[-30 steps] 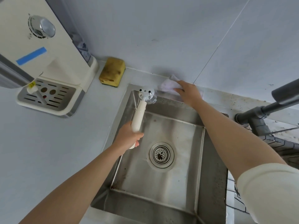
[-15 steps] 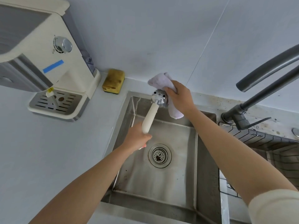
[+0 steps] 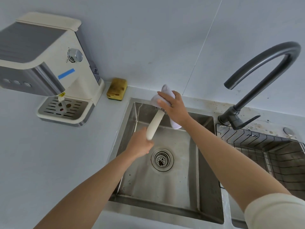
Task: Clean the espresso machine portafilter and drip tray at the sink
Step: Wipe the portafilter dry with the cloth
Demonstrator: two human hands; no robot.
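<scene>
White cloth [image 3: 165, 92] gripped in right fingers [image 3: 163, 102] hides portafilter [image 3: 158, 118]; left fingers [image 3: 148, 143] grip its handle [image 3: 152, 129].

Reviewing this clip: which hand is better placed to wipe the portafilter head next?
Right, most likely. The right hand holds the white cloth wrapped over the head of the portafilter. The left hand grips the handle's end, so it can only steady it.

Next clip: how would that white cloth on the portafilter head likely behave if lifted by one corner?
Probably floppy: the white cloth drapes over the portafilter head and its tail hangs below the right hand. Likely light, since it bunches under that hand. Unlikely to roll.
</scene>
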